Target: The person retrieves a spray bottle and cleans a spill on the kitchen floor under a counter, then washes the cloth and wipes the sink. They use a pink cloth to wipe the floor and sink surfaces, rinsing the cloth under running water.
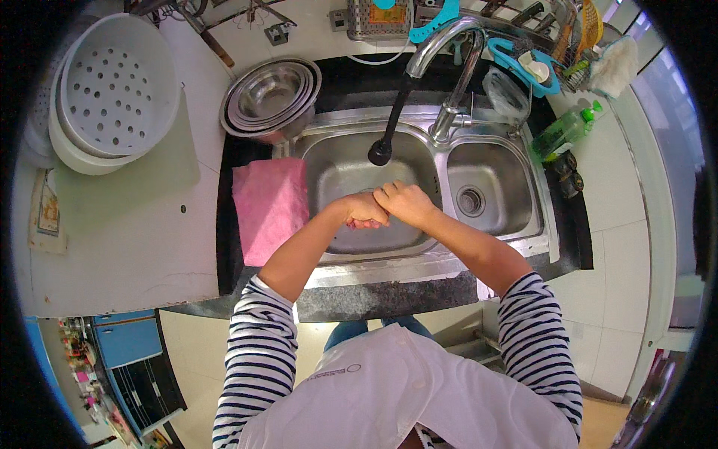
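Note:
Over the larger left basin of a stainless steel double sink (pixel 370 236), my left hand (pixel 366 209) and my right hand (pixel 405 202) touch each other. The right hand's curled fingers lie on the left hand near its knuckles. Something small and pinkish shows beneath the left hand; whether it is fingers or a held thing I cannot tell. Just above the hands hangs the black spray head (pixel 380 152) of a chrome faucet (pixel 449 106). No water is seen running from it. A folded pink cloth (pixel 269 207) lies on the counter left of the basin.
Nested steel bowls (pixel 269 98) stand at the sink's back left corner, white perforated colanders (pixel 115 84) farther left. A green dish-soap bottle (pixel 564 134) is right of the small basin (pixel 491 188). A blue caddy (pixel 524 67) and a clear plastic bag (pixel 505 92) sit behind it.

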`<act>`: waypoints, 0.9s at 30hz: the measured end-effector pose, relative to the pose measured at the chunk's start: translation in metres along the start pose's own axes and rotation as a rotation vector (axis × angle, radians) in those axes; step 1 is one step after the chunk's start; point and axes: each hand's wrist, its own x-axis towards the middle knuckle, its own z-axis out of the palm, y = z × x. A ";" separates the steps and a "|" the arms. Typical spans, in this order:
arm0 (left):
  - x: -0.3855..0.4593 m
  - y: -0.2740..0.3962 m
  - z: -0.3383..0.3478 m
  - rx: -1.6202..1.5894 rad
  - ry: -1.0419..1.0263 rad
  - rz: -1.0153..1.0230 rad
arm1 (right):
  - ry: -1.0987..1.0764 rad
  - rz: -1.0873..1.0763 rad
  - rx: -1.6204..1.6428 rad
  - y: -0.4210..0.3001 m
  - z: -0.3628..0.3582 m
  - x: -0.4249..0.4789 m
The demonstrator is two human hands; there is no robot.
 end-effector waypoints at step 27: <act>-0.036 -0.027 -0.016 1.039 1.116 0.858 | -0.066 0.851 2.489 -0.073 -0.025 0.022</act>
